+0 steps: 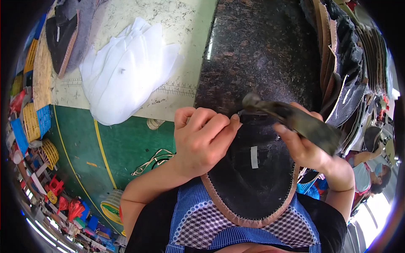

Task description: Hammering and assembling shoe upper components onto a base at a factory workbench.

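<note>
In the head view, my left hand (202, 141) sits curled on the near edge of the dark stone counter (261, 55), its fingers (219, 124) pressed together and pinching the upper rim of a black shoe sole (253, 181) that has a tan zigzag-stitched border. The sole runs from those fingers down toward my checked blue apron (198, 223), resting against my lap. My right hand (306, 147) is wrapped shut around a dark, worn hammer (295, 120), whose head hangs just beyond the left fingertips, over the pinched rim. I judge the sole light and flexible, stiff enough to hold its oval yet apt to bend if gripped far from the rim; the stitched edge close to the fingertips looks the surest place to hold it. The hammer looks heavy at the head, with a smooth handle that could slip. Beyond my right fingers, a stack of similar soles (341, 55) leans at the counter's far side. Well off from the left fingers lies a heap of white fabric (126, 67) on a pale cutting board with a printed ruler. Farther left, on the floor, stand yellow and blue plastic baskets (36, 122); I cannot tell their contents.
</note>
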`<move>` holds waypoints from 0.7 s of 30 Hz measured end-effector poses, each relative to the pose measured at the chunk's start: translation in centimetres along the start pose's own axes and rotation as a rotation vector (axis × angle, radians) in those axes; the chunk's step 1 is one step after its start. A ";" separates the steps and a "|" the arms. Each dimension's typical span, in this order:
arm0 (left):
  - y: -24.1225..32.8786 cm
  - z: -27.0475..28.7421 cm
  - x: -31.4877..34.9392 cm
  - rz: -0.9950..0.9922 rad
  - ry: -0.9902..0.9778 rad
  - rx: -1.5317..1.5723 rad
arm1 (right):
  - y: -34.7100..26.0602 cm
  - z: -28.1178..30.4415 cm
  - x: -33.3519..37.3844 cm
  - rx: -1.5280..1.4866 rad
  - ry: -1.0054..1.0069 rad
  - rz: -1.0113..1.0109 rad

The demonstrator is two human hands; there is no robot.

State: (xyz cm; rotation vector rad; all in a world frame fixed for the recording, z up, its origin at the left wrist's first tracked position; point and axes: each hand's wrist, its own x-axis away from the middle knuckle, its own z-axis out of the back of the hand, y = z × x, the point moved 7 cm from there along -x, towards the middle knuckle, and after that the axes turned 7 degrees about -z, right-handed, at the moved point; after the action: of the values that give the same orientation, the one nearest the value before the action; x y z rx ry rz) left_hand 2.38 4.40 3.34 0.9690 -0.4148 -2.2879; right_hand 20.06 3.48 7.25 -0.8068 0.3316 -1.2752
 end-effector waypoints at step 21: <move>0.7 -1.7 -2.4 -0.069 -0.308 0.175 | 5.2 3.9 8.9 -0.723 0.645 -0.353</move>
State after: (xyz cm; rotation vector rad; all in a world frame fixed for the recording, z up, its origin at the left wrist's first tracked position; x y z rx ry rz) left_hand 5.20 5.29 3.79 0.7199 -0.7308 -2.5045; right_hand 28.90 -3.11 8.15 -1.0663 1.2643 -1.7651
